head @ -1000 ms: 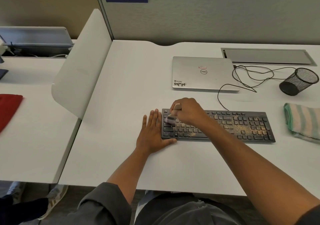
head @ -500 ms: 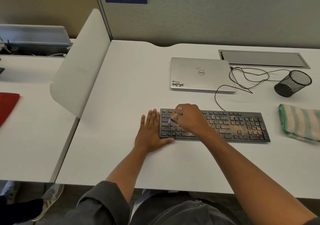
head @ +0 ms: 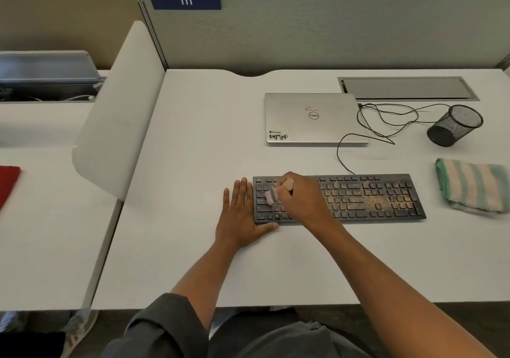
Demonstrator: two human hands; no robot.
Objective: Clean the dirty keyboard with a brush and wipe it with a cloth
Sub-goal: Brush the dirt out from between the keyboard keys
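Keyboard (head: pixel 358 199) left end under brush (head: pixel 271 196), right fingers (head: pixel 285 194) gripping.

In front of me, a blue sign (head: pixel 184 0) on the partition wall reads "111". My closed laptop (head: pixel 314 118) shows the round Dell logo upside down, and a sticker (head: pixel 278 136) at its near left corner reads "WMN".

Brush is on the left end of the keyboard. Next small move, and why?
Probably sweep the small pink-bristled brush, gripped by the right hand, rightward along the black keyboard: the tan dust lies thickest on its right half. The left hand lies flat at the keyboard's left edge, and the striped cloth lies untouched.
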